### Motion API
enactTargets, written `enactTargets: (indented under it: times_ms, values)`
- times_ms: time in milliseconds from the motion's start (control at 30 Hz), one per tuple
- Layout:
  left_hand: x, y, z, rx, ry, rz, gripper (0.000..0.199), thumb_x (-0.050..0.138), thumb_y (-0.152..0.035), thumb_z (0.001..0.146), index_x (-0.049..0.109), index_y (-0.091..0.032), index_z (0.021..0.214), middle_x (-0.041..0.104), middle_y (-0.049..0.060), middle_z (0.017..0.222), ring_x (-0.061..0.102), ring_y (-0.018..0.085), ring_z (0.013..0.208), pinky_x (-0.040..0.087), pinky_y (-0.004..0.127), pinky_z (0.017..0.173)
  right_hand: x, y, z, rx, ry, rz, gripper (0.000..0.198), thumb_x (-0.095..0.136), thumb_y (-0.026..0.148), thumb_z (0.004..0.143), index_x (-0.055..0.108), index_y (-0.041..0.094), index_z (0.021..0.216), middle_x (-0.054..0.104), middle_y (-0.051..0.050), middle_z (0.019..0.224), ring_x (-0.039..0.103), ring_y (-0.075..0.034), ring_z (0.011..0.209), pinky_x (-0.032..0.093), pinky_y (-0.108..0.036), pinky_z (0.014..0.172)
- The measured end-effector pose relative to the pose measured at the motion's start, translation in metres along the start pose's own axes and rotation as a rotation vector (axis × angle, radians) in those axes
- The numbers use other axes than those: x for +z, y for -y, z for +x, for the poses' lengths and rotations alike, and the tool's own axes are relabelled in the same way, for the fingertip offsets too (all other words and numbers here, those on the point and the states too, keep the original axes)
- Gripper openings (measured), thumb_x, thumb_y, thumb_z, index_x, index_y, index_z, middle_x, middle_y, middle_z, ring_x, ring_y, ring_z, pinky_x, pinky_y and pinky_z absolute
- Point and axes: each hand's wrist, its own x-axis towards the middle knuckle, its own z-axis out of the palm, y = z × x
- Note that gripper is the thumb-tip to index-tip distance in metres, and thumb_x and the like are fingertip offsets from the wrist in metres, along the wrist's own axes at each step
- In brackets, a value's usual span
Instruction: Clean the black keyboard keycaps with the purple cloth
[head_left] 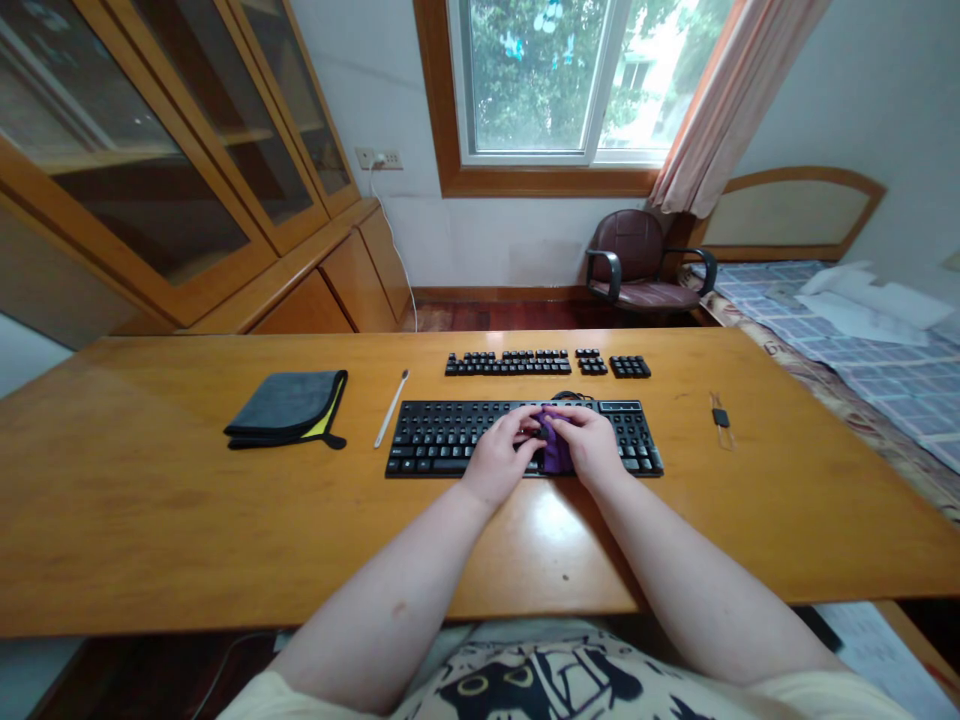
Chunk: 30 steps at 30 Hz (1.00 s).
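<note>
A black keyboard [450, 438] lies on the wooden desk [150, 500] in front of me. Both hands rest over its middle-right keys. My right hand [589, 440] grips a small purple tool [555, 450] pressed against the keys. My left hand [499, 455] sits beside it with fingers curled on the keys, touching the purple tool; a dark key seems to be at its fingertips. Behind the keyboard, rows of loose black keycaps [510, 362] are laid out in order.
A folded grey cloth [289, 407] with a yellow edge lies at the left, a thin white brush [392, 408] beside it. A small black clip-like piece [721, 418] lies at the right. Beyond the desk stand a cabinet [187, 180], a brown chair [637, 262] and a bed [885, 350].
</note>
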Motion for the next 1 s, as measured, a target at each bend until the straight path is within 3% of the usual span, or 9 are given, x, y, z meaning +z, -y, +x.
enactTargets:
  times_ms: [167, 333, 400, 667, 833, 1000]
  values:
    - [-0.004, -0.005, 0.005, -0.017, -0.135, -0.099, 0.036, 0.059, -0.017, 0.077, 0.059, -0.025, 0.112, 0.057, 0.004, 0.104, 0.059, 0.015, 0.096, 0.051, 0.031, 0.087, -0.002, -0.001, 0.002, -0.089, -0.061, -0.035, 0.029, 0.065, 0.030, 0.069, 0.069, 0.019, 0.095, 0.070, -0.006, 0.094, 0.063, -0.021, 0.087, 0.047, -0.037, 0.083]
    - [-0.005, -0.002, 0.010, -0.094, -0.249, -0.238, 0.025, 0.065, -0.018, 0.072, 0.065, -0.020, 0.096, 0.063, 0.005, 0.096, 0.060, 0.017, 0.091, 0.048, 0.032, 0.087, -0.009, 0.002, 0.002, -0.312, 0.037, -0.147, 0.016, 0.053, 0.020, 0.073, 0.068, 0.022, 0.077, 0.066, -0.004, 0.094, 0.059, -0.021, 0.096, 0.043, -0.037, 0.090]
    - [-0.005, 0.000, 0.012, -0.148, -0.274, -0.307, 0.025, 0.067, -0.018, 0.069, 0.064, -0.019, 0.093, 0.064, 0.004, 0.091, 0.061, 0.016, 0.086, 0.048, 0.032, 0.084, -0.010, 0.005, 0.000, -0.354, 0.069, -0.220, 0.015, 0.053, 0.022, 0.074, 0.068, 0.022, 0.079, 0.066, -0.004, 0.091, 0.059, -0.021, 0.093, 0.044, -0.037, 0.087]
    - [-0.003, -0.004, 0.015, -0.218, -0.220, -0.537, 0.023, 0.066, -0.014, 0.067, 0.058, -0.017, 0.089, 0.067, 0.004, 0.091, 0.063, 0.015, 0.089, 0.047, 0.033, 0.088, -0.007, 0.010, -0.005, -0.462, 0.080, -0.441, 0.036, 0.065, 0.032, 0.073, 0.063, 0.024, 0.108, 0.067, -0.005, 0.100, 0.060, -0.021, 0.089, 0.048, -0.035, 0.080]
    - [-0.003, -0.004, 0.014, -0.206, -0.167, -0.500, 0.023, 0.065, -0.012, 0.068, 0.058, -0.016, 0.090, 0.067, 0.005, 0.093, 0.063, 0.016, 0.091, 0.047, 0.034, 0.090, -0.010, 0.010, -0.003, -0.564, 0.077, -0.473, 0.029, 0.065, 0.031, 0.075, 0.065, 0.028, 0.104, 0.067, -0.004, 0.101, 0.059, -0.021, 0.098, 0.045, -0.038, 0.089]
    - [-0.003, -0.004, 0.013, -0.209, -0.144, -0.460, 0.023, 0.065, -0.013, 0.069, 0.059, -0.016, 0.091, 0.067, 0.005, 0.094, 0.063, 0.016, 0.090, 0.048, 0.033, 0.088, -0.010, 0.011, -0.004, -0.575, 0.086, -0.492, 0.025, 0.063, 0.032, 0.076, 0.066, 0.029, 0.101, 0.066, -0.004, 0.099, 0.059, -0.022, 0.097, 0.044, -0.039, 0.089]
